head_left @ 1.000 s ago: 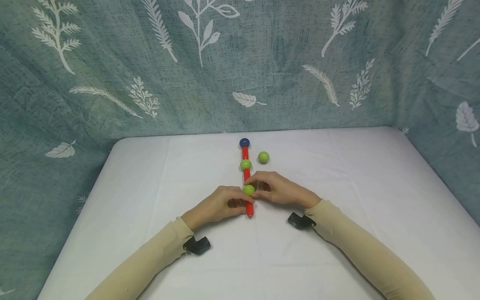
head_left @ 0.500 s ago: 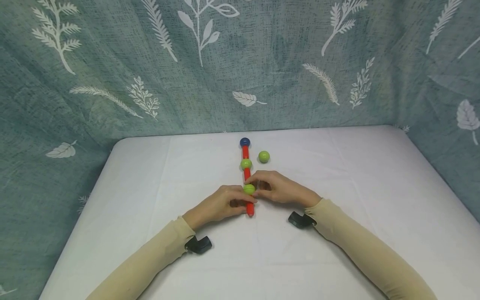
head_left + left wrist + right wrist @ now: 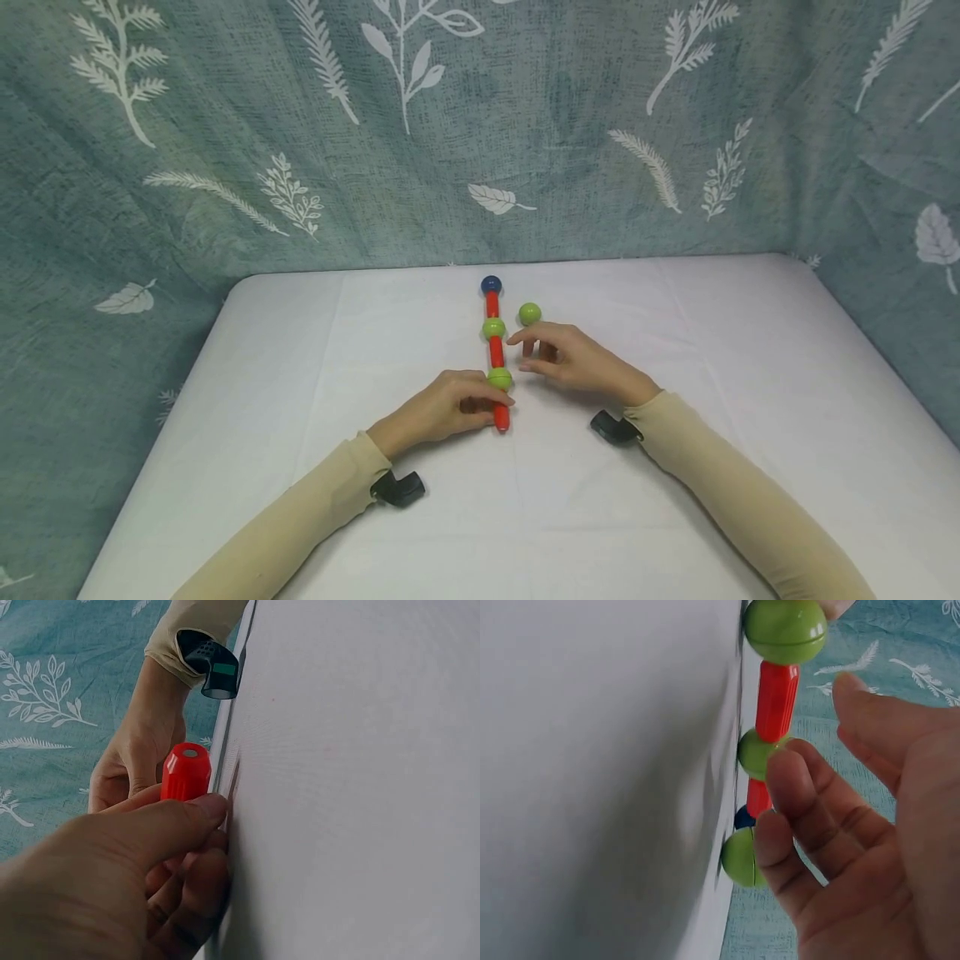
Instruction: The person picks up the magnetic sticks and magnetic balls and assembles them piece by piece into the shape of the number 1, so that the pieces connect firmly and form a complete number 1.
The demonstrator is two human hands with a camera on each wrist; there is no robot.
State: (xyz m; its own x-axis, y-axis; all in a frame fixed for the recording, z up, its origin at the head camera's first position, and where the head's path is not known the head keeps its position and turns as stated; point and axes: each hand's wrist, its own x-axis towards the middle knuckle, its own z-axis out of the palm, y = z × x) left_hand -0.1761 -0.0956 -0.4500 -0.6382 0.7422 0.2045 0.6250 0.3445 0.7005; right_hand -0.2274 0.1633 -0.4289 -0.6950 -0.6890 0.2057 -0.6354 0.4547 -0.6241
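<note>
A straight chain lies on the table, made of red rods and balls. From far to near in the head view come a blue ball, a red rod, a green ball, a second red rod, another green ball and the nearest red rod. My left hand pinches that nearest rod between thumb and fingers; its free end pokes up in the left wrist view. My right hand hovers right of the chain, fingers loosely bent, holding nothing.
A loose green ball sits right of the chain's far part, just beyond my right hand. The white tabletop ends at a leaf-patterned blue-green cloth behind. A dark wrist piece sticks out from the left sleeve.
My right hand has let go of the near green ball and shifted away to the right and slightly farther back. The left hand keeps its hold on the nearest rod.
</note>
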